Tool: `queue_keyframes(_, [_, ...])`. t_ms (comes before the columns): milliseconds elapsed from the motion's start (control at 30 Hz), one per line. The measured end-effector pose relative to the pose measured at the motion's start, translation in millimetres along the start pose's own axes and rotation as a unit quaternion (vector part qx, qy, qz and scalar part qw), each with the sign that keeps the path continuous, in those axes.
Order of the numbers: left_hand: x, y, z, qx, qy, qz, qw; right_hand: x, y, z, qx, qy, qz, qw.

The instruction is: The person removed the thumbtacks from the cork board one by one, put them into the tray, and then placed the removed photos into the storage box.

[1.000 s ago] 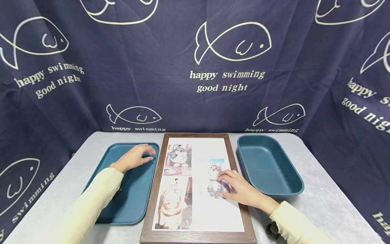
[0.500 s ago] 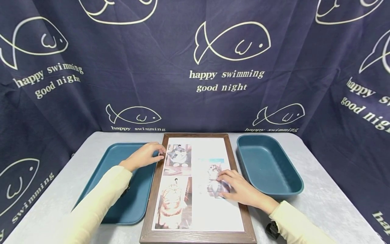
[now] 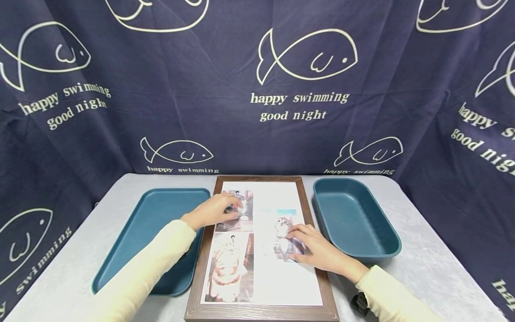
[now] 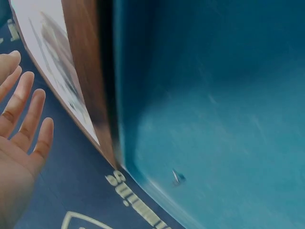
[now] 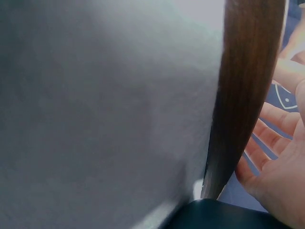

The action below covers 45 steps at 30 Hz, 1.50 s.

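Observation:
A brown wooden frame (image 3: 331,293) with a white panel lies on the table, bearing two cat photos on its left side. My left hand (image 3: 213,209) hovers over the upper-left cat photo (image 3: 241,226), partly covering it, with relaxed fingers and nothing in its grasp. In the left wrist view those fingers (image 4: 31,112) are spread and loosely extended. My right hand (image 3: 318,252) rests at the right edge of a kitten photo (image 3: 283,241) on the panel's right side. Fingers (image 5: 259,155) of that hand look extended in the right wrist view. Below the left photo lies an orange cat photo (image 3: 227,273).
A flat blue tray (image 3: 150,232) lies left of the frame, with a small shiny piece (image 4: 177,177) in it. At the right stands a deep blue bin (image 3: 354,219). Dark blue fish-print cloth (image 3: 225,80) hangs behind and at the sides.
My left hand has moved right, from over the blue tray across the frame's edge to the upper-left cat photo. The right hand has stayed on the kitten photo.

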<state>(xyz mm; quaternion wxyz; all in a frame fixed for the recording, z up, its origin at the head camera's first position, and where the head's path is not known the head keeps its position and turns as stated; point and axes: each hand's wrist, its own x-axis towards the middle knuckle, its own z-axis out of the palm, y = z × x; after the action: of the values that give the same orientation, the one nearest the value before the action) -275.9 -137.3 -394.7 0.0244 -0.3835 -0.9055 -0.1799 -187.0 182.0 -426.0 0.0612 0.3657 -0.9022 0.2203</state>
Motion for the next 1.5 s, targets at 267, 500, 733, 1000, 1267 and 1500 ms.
queue_keyframes(267, [15.2,16.4,12.3,0.002,-0.014,0.012,0.9998,0.3,-1.0,-0.3,-0.001,0.001,-0.002,1.0])
queue_keyframes(500, [26.7,27.9,16.3,0.027,-0.006,0.032,0.9991,-0.1,-1.9,-1.0,0.001,0.0,0.001,1.0])
queue_keyframes(733, [36.8,37.1,17.3,0.041,-0.011,0.023,0.9988,-0.4,-1.5,-0.9,0.0,0.001,-0.001,1.0])
queue_keyframes(1000, [47.1,41.4,18.9,0.039,-0.009,0.017,0.9991,-0.6,-0.7,-0.9,-0.001,-0.001,0.0,1.0])
queue_keyframes(1267, [58.2,41.8,23.5,0.028,-0.037,0.002,0.9989,-0.4,-1.2,-1.2,-0.003,-0.001,0.0,1.0])
queue_keyframes(1500, [63.3,41.4,30.9,0.033,-0.058,-0.011,0.9977,0.1,-1.2,-1.5,-0.004,-0.001,-0.001,1.0])
